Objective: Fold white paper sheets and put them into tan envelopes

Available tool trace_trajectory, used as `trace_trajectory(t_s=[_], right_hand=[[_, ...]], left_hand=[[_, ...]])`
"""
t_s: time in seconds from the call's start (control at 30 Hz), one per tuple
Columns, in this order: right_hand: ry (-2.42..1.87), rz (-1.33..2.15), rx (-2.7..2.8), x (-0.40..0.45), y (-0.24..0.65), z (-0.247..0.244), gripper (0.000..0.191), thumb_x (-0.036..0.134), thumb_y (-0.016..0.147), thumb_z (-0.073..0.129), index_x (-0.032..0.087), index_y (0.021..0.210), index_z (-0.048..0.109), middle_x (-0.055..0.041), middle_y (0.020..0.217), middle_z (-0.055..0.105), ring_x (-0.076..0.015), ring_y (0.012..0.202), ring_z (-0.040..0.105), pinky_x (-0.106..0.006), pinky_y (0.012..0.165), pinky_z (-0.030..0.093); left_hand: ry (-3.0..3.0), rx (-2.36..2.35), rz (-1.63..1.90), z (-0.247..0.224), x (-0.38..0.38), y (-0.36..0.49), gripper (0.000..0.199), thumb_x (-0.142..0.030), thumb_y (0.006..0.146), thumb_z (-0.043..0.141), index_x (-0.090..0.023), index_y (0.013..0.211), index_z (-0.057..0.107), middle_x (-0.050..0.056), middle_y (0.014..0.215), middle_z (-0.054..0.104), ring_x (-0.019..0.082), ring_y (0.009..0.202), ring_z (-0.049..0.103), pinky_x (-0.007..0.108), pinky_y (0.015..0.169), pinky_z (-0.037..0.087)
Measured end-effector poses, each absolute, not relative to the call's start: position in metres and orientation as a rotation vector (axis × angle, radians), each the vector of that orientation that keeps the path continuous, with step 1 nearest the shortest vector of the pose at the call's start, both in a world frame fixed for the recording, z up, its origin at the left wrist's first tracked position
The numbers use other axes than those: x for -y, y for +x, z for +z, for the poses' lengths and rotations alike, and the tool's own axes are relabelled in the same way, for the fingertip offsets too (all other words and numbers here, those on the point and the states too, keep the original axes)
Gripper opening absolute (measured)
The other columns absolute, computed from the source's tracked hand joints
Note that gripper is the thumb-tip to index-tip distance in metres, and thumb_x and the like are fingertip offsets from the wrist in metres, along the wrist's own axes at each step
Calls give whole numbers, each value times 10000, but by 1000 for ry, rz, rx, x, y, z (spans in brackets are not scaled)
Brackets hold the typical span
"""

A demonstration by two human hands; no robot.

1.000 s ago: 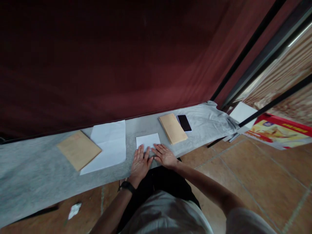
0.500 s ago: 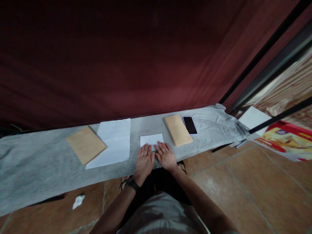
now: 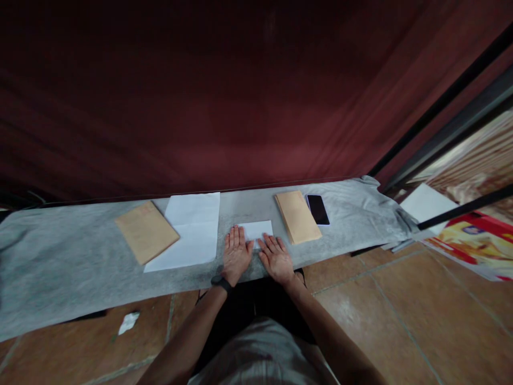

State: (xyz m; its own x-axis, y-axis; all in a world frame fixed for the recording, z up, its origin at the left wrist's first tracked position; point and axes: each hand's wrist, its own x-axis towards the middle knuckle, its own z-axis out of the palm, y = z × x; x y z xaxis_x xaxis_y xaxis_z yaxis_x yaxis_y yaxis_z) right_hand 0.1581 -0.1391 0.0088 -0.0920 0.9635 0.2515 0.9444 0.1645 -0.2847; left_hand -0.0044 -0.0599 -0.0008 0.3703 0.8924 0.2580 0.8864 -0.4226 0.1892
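A small white piece of folded paper (image 3: 258,229) lies on the grey cloth in front of me, its near part covered by my fingers. My left hand (image 3: 236,254) lies flat over the paper's left edge, fingers stretched out and pointing away from me. On the near right part of the paper, my right hand (image 3: 276,259) rests flat with its fingers spread. To the right is a stack of brown envelopes (image 3: 298,216). Left of my hands, large white sheets of paper (image 3: 194,230) lie partly under another stack of brown envelopes (image 3: 147,231).
A grey cloth (image 3: 80,251) covers the long narrow table. Beside the right-hand envelopes lies a dark-screened phone (image 3: 318,209). A dark red curtain or wall (image 3: 240,107) rises behind. A crumpled white scrap (image 3: 129,322) is on the tiled floor; a colourful box (image 3: 476,240) stands far right.
My left hand has shifted from the paper's near edge to its left edge, fingers reaching further forward. My right hand stays on the near right part. The whole view has shifted slightly.
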Motion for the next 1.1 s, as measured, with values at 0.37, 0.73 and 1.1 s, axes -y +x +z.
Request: trace_trajectory(t_s=[0.37, 0.73, 1.1], right_hand=[[-1980, 61, 2013, 99, 159, 5, 467, 370, 1054, 395, 220, 1489, 479, -96, 1589, 395, -270, 1471, 378, -492, 1203, 287], [-2064, 5, 1974, 81, 167, 1, 550, 391, 1050, 393, 144, 1542, 382, -136, 1604, 347, -292, 1491, 331, -511, 1216, 239], [-2041, 20, 1927, 103, 154, -6, 547, 385, 1035, 433, 152, 1529, 411, -147, 1610, 341, -288, 1479, 355, -484, 1213, 246]], left_hand=[[2572, -1711, 483, -1, 60, -2, 774, -560, 975, 399, -35, 1540, 332, 227, 1612, 289, 337, 1517, 251, 522, 1220, 249], [2571, -1745, 467, -1, 62, 0, 854, -603, 922, 493, -22, 1531, 344, 232, 1610, 292, 351, 1511, 263, 514, 1227, 220], [2553, -1750, 494, -2, 64, 0, 727, -455, 962, 451, -13, 1529, 345, 228, 1619, 260, 332, 1521, 237, 507, 1239, 191]])
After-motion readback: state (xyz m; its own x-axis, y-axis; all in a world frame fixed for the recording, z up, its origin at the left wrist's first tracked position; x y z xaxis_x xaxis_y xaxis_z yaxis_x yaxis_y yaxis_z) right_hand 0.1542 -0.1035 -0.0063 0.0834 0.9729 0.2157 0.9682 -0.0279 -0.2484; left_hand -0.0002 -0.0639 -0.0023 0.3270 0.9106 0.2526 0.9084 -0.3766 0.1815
